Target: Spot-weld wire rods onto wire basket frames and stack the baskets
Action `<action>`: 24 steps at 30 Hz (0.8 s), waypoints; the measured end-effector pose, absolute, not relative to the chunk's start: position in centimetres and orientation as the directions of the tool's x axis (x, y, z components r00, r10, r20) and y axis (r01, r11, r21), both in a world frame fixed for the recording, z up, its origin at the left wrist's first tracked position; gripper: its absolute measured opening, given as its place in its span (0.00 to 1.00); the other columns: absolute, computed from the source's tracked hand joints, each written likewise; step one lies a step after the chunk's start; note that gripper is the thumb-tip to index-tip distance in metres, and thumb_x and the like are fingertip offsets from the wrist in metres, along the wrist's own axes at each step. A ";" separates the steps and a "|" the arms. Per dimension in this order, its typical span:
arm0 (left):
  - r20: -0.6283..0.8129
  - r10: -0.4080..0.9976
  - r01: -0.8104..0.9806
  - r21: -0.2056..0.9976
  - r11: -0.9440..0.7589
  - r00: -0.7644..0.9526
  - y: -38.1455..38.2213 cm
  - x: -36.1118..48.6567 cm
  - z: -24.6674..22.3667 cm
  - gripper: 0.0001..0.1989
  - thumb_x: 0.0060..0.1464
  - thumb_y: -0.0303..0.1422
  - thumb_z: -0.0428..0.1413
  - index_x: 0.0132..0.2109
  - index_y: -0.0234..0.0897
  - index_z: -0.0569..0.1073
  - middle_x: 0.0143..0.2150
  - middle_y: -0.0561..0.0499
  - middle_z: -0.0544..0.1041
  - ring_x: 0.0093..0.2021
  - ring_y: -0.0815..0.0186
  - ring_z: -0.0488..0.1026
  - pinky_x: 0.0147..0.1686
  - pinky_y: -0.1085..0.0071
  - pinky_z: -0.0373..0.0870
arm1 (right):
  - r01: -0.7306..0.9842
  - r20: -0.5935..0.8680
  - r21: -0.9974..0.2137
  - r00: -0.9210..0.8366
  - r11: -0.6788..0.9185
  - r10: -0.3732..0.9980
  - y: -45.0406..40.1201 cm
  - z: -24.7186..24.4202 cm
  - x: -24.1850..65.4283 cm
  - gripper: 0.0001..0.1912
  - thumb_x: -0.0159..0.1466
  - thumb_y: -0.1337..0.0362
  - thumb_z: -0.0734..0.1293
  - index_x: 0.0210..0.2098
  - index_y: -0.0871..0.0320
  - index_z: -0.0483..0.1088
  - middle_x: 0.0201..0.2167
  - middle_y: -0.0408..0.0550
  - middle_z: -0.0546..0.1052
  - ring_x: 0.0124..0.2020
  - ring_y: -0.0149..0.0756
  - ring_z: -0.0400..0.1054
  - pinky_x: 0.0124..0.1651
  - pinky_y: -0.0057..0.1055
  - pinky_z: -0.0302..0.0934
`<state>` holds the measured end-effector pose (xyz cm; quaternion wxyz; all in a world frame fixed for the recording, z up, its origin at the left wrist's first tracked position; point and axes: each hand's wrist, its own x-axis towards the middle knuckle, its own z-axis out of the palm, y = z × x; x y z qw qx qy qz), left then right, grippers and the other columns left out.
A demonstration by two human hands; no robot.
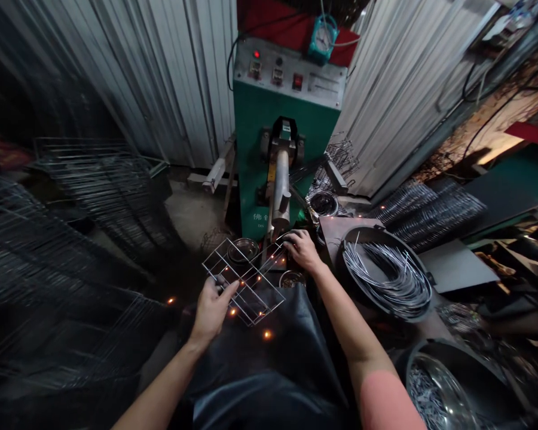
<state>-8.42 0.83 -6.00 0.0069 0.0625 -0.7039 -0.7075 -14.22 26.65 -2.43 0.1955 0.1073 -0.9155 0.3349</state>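
A wire grid [251, 292] of thin metal rods lies tilted above my dark apron, in front of a green machine [255, 149]. My left hand [213, 307] grips its left edge, thumb on top. Near the machine's lower tip, my right hand [301, 249] has its fingers bent together at the grid's far right end; what exactly they pinch is too small to tell. The machine's metal arm [281, 191] reaches down just left of my right hand. Orange sparks are scattered around and below the grid.
Stacked wire racks [112, 197] stand at the left. On the right, a round tray [346, 263] holds bent metal rods, and a basin [412, 364] holds small metal pieces. A blue-green gauge [323, 39] sits on the machine. Small bowls [243, 251] lie beneath the arm.
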 end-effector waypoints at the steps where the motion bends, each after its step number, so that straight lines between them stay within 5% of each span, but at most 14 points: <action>1: -0.080 -0.102 -0.079 0.997 -0.016 -0.992 0.9 -8.4 -6.0 0.19 0.42 0.43 0.61 0.34 0.37 0.64 0.25 0.58 0.65 0.25 0.72 0.64 0.28 0.74 0.62 | -0.361 0.390 -0.517 -0.906 0.776 -0.163 27.2 -2.0 -14.7 0.06 0.60 0.62 0.66 0.34 0.55 0.73 0.38 0.51 0.73 0.44 0.41 0.61 0.48 0.37 0.55; 7: -0.093 -0.127 -0.093 0.996 0.000 -0.988 1.1 -8.3 -5.9 0.19 0.40 0.43 0.61 0.34 0.36 0.64 0.25 0.58 0.65 0.25 0.71 0.64 0.28 0.73 0.62 | -0.424 0.245 -0.451 -0.905 0.786 -0.347 28.4 -1.0 -16.2 0.04 0.59 0.62 0.68 0.33 0.54 0.74 0.33 0.47 0.75 0.39 0.39 0.62 0.44 0.34 0.54; 24: -0.109 -0.102 -0.094 0.985 -0.148 -0.989 0.0 -10.1 -4.7 0.21 0.36 0.41 0.63 0.33 0.36 0.63 0.22 0.60 0.64 0.22 0.73 0.63 0.24 0.75 0.61 | -0.326 0.270 -0.413 -0.936 0.851 -0.227 26.9 -1.1 -17.4 0.04 0.57 0.61 0.70 0.32 0.52 0.76 0.36 0.45 0.78 0.43 0.42 0.64 0.43 0.36 0.51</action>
